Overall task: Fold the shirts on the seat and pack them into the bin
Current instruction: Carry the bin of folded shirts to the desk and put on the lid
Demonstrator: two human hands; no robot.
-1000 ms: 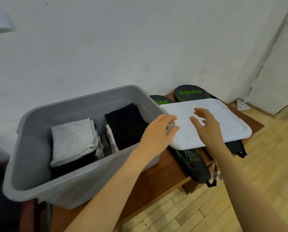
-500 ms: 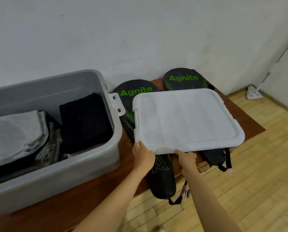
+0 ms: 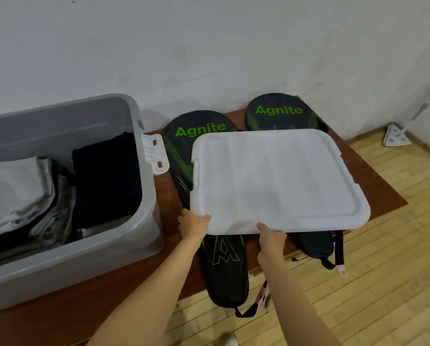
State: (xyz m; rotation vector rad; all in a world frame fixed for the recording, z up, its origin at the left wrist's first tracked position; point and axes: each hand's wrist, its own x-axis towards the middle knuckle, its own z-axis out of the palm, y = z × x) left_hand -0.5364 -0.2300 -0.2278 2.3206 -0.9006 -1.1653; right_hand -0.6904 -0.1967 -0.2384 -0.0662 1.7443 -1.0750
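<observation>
A grey plastic bin [image 3: 134,240] stands on the left of a brown wooden seat [image 3: 373,186]. Inside it lie a folded dark shirt [image 3: 106,181] and folded light grey shirts [image 3: 14,193] over other folded cloth. A white lid [image 3: 271,181] lies to the right of the bin, on top of two racket bags. My left hand [image 3: 192,227] grips the lid's near-left corner, thumb on top. My right hand [image 3: 271,239] grips the lid's near edge, thumb on top, fingers underneath.
Two black racket bags [image 3: 223,265] with green "Agnite" lettering lie under the lid, one [image 3: 278,111] reaching the white wall. A white latch [image 3: 156,153] hangs on the bin's right end. Wooden floor [image 3: 383,283] lies to the right and below. A white bracket [image 3: 395,136] stands by the wall.
My hands moved from the top of the lid to its near edge and took hold of it. The view shifted right, so the bin now sits at the left edge.
</observation>
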